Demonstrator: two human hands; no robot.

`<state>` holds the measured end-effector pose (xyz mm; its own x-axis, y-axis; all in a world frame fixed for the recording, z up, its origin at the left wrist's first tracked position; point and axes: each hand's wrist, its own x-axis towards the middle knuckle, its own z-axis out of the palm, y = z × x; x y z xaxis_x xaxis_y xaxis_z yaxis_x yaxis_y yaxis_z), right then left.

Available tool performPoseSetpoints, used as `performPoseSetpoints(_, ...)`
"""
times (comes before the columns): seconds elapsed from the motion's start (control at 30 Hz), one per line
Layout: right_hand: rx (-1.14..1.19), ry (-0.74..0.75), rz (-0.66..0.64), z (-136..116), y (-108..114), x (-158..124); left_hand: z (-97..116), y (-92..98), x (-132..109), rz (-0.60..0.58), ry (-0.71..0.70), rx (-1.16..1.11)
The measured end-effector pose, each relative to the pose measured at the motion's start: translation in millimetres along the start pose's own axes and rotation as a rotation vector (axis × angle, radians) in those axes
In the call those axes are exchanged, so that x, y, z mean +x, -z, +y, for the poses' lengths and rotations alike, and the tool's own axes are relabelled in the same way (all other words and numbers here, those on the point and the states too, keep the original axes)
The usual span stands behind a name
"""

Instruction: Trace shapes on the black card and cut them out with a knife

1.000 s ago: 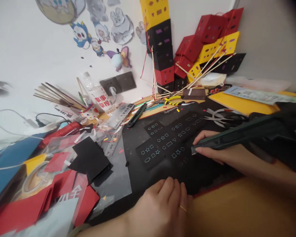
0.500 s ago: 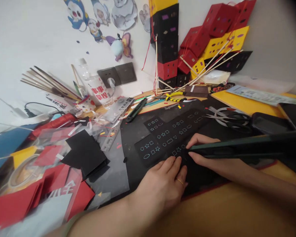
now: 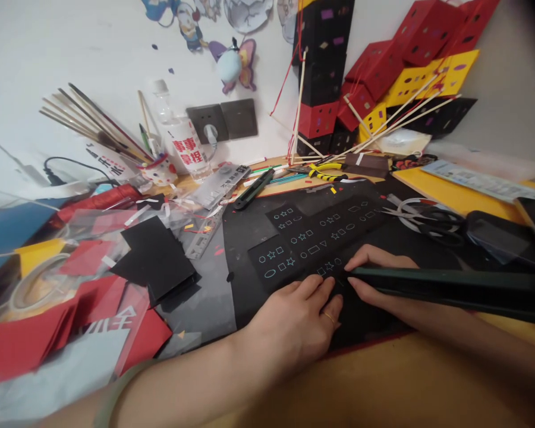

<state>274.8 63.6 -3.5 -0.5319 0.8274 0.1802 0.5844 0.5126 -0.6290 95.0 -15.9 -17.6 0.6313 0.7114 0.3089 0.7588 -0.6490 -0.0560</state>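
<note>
Fingers of the right hand (image 3: 381,257) pinch the front end of a green knife (image 3: 450,290) over black card (image 3: 314,241), beside rows of pale-blue outlines; whether its tip touches is impossible to tell. Close together, the fingers of the left hand (image 3: 292,321) press on the card near that tip. Scissors (image 3: 443,227) lie beyond the right hand (a second knife (image 3: 253,190) rests farther back, left of yellow pliers (image 3: 332,176)).

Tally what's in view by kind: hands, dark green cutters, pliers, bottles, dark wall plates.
Hands: 2 (left hand, right hand)
Dark green cutters: 2 (held cutter, lying cutter)
Pliers: 1
Bottle: 1
Dark wall plates: 2 (left plate, right plate)
Total: 8
</note>
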Motion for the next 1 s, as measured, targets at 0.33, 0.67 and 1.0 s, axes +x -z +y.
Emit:
performPoseSetpoints(0.33, -0.114, -0.064, -0.028, 5, -8, -2, 0, -1.7, -1, 0.013, -0.044, 0.043)
performPoseSetpoints(0.67, -0.13, 0.083, -0.1, 5, -3, -7, 1, -3.9, -4, -0.008, -0.026, 0.084)
performPoseSetpoints(1.0, -0.097, 0.08, -0.065, 5, -2, -7, 1, -3.7, -5, -0.031, 0.002, 0.047)
